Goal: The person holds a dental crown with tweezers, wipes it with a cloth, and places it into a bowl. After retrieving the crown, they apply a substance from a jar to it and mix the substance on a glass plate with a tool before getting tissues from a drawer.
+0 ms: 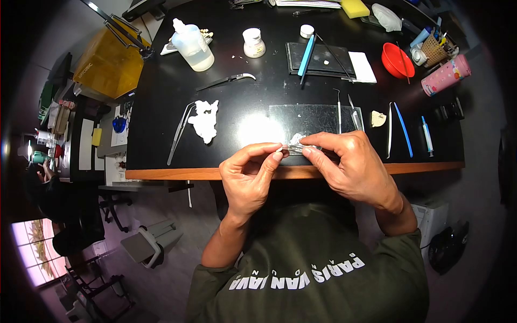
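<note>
Over the table's front edge, my left hand [249, 175] pinches one end of a small shiny piece [293, 148] between thumb and forefinger. The thumb and forefinger of my right hand [353, 164] close on its other end. The piece looks clear or metallic; fingers cover much of it, and its kind cannot be made out. Behind the fingertips lies a scratched glass plate [318, 116] with a bit of crumpled clear material. A thin probe [339, 110] and pointed tweezers [355, 112] rest across the plate's right side.
On the black table [237, 113] are crumpled tissue [205, 121], tweezers [179, 134], curved tweezers [226, 81], a squeeze bottle [194, 48], a jar [253, 44], a red bowl [397, 60], a blue stick [403, 129] and a syringe [427, 136]. Another person [54, 188] sits at far left.
</note>
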{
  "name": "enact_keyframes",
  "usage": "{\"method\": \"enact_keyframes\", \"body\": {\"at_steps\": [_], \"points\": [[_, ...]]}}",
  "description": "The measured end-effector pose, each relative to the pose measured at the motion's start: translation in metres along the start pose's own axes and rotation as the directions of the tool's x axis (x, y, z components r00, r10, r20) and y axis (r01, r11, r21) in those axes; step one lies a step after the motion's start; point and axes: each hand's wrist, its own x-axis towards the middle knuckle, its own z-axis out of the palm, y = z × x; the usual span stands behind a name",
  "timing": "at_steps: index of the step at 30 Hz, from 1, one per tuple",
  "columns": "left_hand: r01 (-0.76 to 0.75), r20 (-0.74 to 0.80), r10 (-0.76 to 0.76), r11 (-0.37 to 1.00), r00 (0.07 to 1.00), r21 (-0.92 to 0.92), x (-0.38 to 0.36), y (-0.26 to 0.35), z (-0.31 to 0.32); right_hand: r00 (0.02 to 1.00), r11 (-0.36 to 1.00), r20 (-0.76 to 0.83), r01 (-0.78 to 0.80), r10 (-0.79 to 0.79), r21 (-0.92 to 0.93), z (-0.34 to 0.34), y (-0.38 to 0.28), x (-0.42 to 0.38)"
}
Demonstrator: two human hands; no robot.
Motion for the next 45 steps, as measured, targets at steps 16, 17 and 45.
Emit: {"method": "enact_keyframes", "body": {"at_steps": [16, 17, 45], "points": [[-0.073, -0.061, 0.066, 0.99, 0.996, -0.124, -0.004, -0.008, -0.001, 0.999, 0.996, -0.022, -0.039, 0.041, 0.081, 0.012, -0.004, -0.008], [-0.075, -0.061, 0.068, 0.989, 0.996, -0.126, -0.004, -0.008, -0.001, 0.999, 0.995, -0.009, -0.05, 0.051, 0.088, 0.012, -0.006, -0.007], [-0.076, 0.015, 0.075, 0.987, 0.997, 0.139, 0.004, 0.002, 0.0, 0.931, 0.64, 0.347, -0.337, 0.117, 0.69, 0.035, 0.025, 0.002]]}}
